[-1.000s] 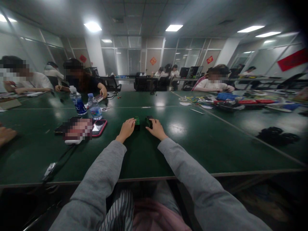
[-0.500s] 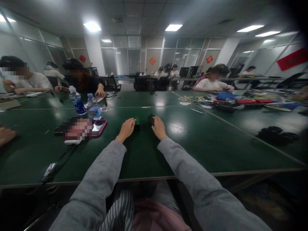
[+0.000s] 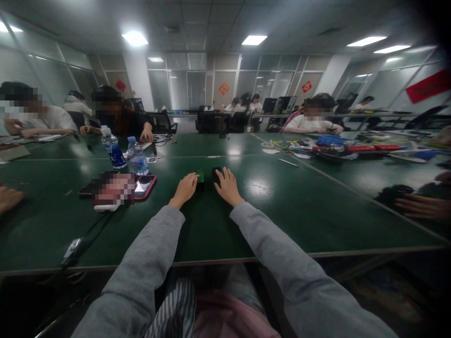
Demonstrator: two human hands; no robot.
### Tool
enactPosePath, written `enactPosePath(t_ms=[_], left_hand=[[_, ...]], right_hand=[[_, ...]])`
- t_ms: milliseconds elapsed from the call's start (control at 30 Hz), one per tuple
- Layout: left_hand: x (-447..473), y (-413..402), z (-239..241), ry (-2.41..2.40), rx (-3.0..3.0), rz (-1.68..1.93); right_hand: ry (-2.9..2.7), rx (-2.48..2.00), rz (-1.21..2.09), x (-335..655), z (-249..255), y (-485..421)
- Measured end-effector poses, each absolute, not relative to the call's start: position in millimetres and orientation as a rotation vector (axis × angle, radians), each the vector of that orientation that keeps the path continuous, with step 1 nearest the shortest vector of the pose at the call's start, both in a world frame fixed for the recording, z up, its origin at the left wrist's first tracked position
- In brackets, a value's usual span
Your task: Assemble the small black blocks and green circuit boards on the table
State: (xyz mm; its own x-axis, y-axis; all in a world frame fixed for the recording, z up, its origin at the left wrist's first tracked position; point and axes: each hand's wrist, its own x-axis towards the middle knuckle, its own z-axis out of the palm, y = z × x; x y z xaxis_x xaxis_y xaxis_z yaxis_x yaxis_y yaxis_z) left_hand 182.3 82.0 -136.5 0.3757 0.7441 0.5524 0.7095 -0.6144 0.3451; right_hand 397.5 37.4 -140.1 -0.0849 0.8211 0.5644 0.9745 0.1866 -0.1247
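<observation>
My left hand point(image 3: 186, 188) rests at the left side of a small black box with a green, patterned top point(image 3: 200, 177), its fingers closed against the box and reaching over its upper edge. Just to the right, my right hand point(image 3: 227, 187) is at a small black block point(image 3: 215, 175), with thumb and forefinger on it and the other fingers stretched forward. Part of the block is hidden behind those fingers. A narrow gap of green tabletop point(image 3: 211, 225) separates the two pieces.
Left of my hands are two water bottles point(image 3: 138, 162), a red-edged phone point(image 3: 145, 187) and a cable point(image 3: 92, 228). Tangled wires and tools point(image 3: 338, 148) lie back right. A person's hand point(image 3: 423, 206) reaches toward a black object point(image 3: 392, 192); another hand point(image 3: 10, 199) is far left.
My right hand and the black block have shifted slightly left, toward the green-topped box. My left hand stays put. Another person's hand has come in at the right edge.
</observation>
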Motion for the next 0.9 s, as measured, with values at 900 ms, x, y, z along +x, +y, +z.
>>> enactPosePath(t_ms=[900], left_hand=[[186.1,67.5,-127.6,1.345,2.387,1.054]], right_hand=[[-1.432,-1.847,-0.259,426.8,-141.2,47.7]])
